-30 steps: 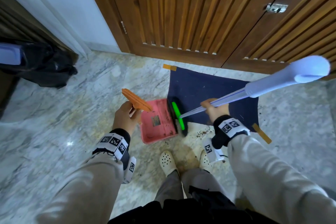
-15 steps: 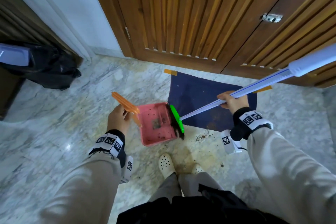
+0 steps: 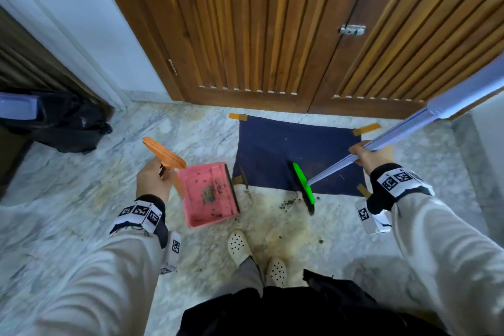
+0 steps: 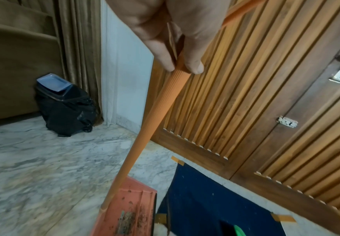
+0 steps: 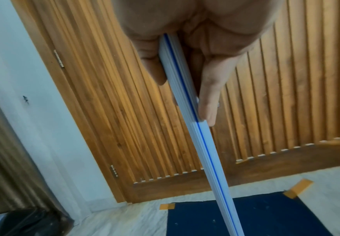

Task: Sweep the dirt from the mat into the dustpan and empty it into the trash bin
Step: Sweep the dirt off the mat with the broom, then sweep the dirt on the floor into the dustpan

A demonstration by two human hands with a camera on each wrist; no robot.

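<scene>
Partway through. Pink dustpan [image 3: 208, 194] on the marble floor [image 3: 68, 172], just left of the navy mat [image 3: 297, 150], already flecked with dirt. Loose dirt pile [image 3: 287, 202] still on the floor near the mat's near edge, beside the green broom head [image 3: 304, 185]. Left hand [image 3: 152, 180] curled round the orange dustpan handle [image 4: 159, 111]; right hand [image 3: 372, 157] wrapped round the pale broom pole [image 5: 203, 143]. Trash bin [image 4: 63, 102], lined in black, well apart at far left; emptying not yet done.

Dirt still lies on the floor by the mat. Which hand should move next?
Right hand: it holds the broom, whose head sits beside the loose dirt. Left hand just steadies the dustpan.
</scene>
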